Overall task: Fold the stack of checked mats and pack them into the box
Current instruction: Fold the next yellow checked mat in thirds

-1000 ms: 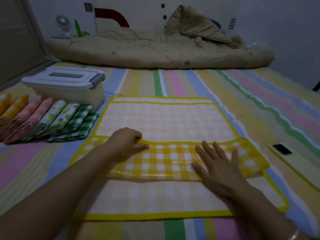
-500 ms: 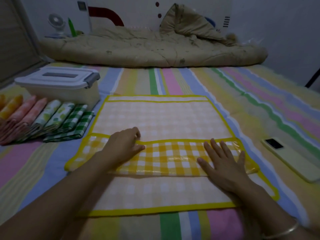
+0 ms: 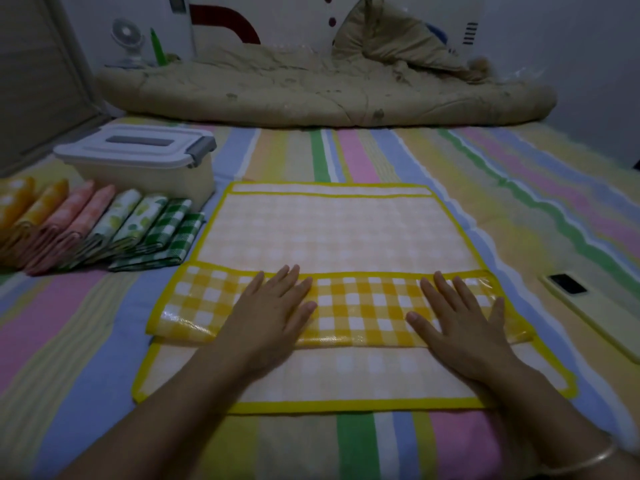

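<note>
A yellow checked mat lies pale side up on the striped bed, with a band of it folded over so the bright checks show. My left hand presses flat on the left half of that band, fingers straight. My right hand presses flat on the right half, fingers spread. Several folded mats in orange, pink, leaf-print and green check lie in a row at the left. Behind them stands the lidded plastic box, its lid closed.
A phone lies on the bed at the right, close to the mat's edge. A rumpled beige quilt runs across the far side of the bed. A small fan stands at the back left.
My left hand has uncurled from the fold's edge and now lies flat on the band. The right end of the band, which stuck out past the mat, now lies in line.
</note>
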`<state>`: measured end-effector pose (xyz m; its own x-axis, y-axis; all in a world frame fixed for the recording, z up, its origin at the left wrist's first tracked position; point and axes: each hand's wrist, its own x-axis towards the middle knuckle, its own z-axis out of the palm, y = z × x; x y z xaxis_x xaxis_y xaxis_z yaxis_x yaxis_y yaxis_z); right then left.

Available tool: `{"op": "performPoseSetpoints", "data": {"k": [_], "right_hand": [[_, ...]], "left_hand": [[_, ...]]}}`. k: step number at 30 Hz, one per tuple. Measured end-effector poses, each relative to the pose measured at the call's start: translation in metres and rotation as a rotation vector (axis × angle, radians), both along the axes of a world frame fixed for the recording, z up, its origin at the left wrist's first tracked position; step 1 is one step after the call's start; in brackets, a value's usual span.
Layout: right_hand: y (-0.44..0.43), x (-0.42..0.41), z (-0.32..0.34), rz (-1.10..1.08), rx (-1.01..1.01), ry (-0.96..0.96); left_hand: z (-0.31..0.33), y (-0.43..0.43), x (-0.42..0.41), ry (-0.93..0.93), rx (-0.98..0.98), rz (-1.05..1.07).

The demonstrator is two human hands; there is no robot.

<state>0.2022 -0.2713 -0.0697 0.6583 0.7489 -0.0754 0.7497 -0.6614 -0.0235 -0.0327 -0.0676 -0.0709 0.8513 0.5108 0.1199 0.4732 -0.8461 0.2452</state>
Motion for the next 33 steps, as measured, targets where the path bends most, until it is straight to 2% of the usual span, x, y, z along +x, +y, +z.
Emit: {"op": "performPoseSetpoints", "data": {"k": [5, 9, 16, 28, 33], "right_hand": [[-0.001, 0.000, -0.002, -0.006, 0.010, -0.005], [-0.001, 0.001, -0.003, -0.014, 0.018, -0.004], [-0.002, 0.001, 0.001, -0.020, 0.003, 0.018], [-0.024, -0.016, 0.011, -0.005, -0.007, 0.091], [-0.027, -0.024, 0.026, -0.047, -0.016, 0.226]], "left_hand": [[-0.005, 0.039, -0.036, 0.163, 0.105, 0.096], [-0.016, 0.061, -0.055, 0.175, 0.087, 0.203], [-0.020, 0.064, -0.055, 0.153, 0.089, 0.198], [-0.001, 0.038, -0.072, 0.281, 0.090, 0.203], [0.023, 0.018, -0.061, 0.262, 0.104, 0.131]]}}
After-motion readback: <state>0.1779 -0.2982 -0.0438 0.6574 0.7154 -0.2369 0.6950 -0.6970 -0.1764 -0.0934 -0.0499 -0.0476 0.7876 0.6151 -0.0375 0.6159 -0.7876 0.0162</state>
